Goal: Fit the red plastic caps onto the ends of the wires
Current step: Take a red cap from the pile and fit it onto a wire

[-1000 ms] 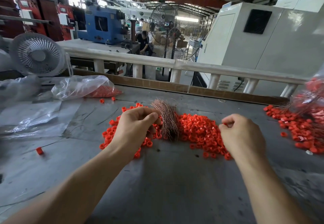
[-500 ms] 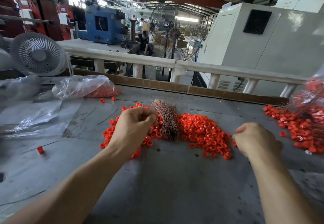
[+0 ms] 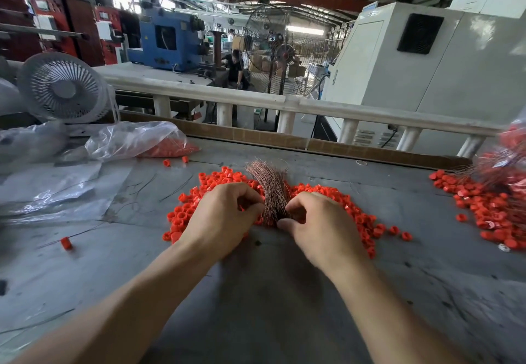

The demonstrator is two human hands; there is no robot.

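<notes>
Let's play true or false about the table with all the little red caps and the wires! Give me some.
1. The bundle of copper wires lies between the left hand and right hand. True.
2. The loose caps are blue. False: the red caps are red.
3. A white desk fan stands at the far left. True.
4. The clear plastic bag is empty. False: it holds red caps.

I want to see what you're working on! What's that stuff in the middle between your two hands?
In the head view, a bundle of thin copper wires lies between the left hand and right hand, amid the red caps.
</notes>
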